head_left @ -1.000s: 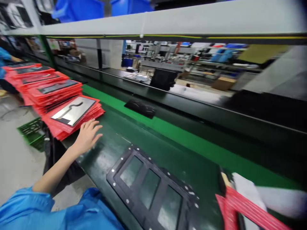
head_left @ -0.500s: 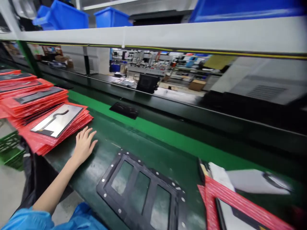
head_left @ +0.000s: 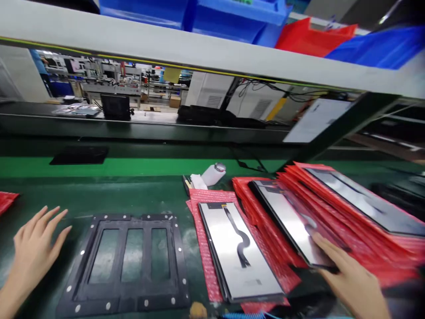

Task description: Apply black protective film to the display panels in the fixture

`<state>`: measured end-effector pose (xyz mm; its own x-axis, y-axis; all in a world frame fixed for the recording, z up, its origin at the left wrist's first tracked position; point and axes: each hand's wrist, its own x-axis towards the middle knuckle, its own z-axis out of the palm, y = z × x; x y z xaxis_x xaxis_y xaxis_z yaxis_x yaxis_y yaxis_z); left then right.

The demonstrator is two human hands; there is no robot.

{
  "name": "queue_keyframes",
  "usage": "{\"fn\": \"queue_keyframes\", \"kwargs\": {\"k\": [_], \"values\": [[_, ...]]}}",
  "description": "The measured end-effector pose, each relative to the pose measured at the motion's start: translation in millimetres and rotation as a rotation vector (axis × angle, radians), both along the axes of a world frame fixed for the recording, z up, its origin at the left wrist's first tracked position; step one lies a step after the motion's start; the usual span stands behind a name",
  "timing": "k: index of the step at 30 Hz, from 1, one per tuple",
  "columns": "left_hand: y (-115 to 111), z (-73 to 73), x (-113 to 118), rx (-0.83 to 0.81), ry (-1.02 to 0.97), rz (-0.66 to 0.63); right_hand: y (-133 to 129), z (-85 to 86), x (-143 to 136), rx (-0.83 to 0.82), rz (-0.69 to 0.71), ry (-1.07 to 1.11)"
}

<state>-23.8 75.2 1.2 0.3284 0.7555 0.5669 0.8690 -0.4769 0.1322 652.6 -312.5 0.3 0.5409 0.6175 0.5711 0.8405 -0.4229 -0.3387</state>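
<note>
My left hand [head_left: 37, 248] hovers over the bench with fingers spread and nothing in it, left of a black frame [head_left: 133, 290] with three windows and pale round dots around its rim. At the right, my right hand [head_left: 352, 279] grips the near end of a display panel [head_left: 287, 212], which has a silvery back and lies above red bubble bags [head_left: 259, 208]. Its fingers are on top and the thumb at the edge. Between the frame and that panel lies another pile of display panels [head_left: 229, 266] on red bubble wrap, a dark curved ribbon cable on its top one.
A white bottle with a metal cap [head_left: 213, 174] stands behind the panels. Farther right, more red bags carry another panel [head_left: 365, 201]. A black flat sheet [head_left: 79, 155] lies on the green strip. Overhead runs a shelf [head_left: 166, 46] with blue and red bins.
My view has swung to the right. My right hand has come into sight, on a display panel. My left hand stays open over the bench, now closer to the black frame.
</note>
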Motion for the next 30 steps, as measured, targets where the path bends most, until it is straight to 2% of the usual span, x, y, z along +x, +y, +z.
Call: {"fn": "queue_keyframes", "kwargs": {"k": [3, 5, 6, 8, 11, 13, 15, 17, 19, 22, 25, 28, 30], "values": [[8, 27.3, 27, 0.019, 0.031, -0.145, -6, -3.8, 9, -0.049, 0.028, -0.017], [9, 53.9, 65, 0.049, 0.058, -0.291, -8, -4.2, 10, -0.068, 0.037, -0.043], [7, 69.3, 91, 0.064, 0.070, -0.372, -9, -4.4, 10, -0.073, 0.041, -0.058], [-8, 101.9, 157, 0.101, 0.085, -0.545, -10, -4.9, 9, -0.080, 0.043, -0.083], [-43, 145.7, 279, 0.137, 0.153, -0.842, -12, -5.2, 8, -0.085, 0.037, -0.108], [-63, 165.4, 367, 0.146, 0.210, -0.996, -13, -4.4, 6, -0.083, 0.038, -0.138], [-73, 175.7, 455, 0.089, 0.306, -1.023, -15, -2.9, 3, -0.081, 0.038, -0.168], [-74, 176.6, 537, 0.052, 0.334, -0.966, -16, -1.2, -1, -0.091, 0.028, -0.172], [-68, 169.1, 608, 0.008, 0.358, -0.873, -16, 0.6, -5, -0.094, 0.016, -0.156], [-55, 144.4, 685, -0.076, 0.405, -0.726, -16, 3.1, -10, -0.069, 0.002, -0.133], [-41, 111.6, 730, -0.160, 0.451, -0.610, -16, 4.6, -12, -0.034, 0.006, -0.114], [-23, 83.1, 756, -0.229, 0.489, -0.526, -17, 4.4, -13, -0.009, 0.013, -0.100], [-9, 70.8, 769, -0.268, 0.514, -0.497, -17, 3.5, -12, -0.004, 0.016, -0.095]]}}
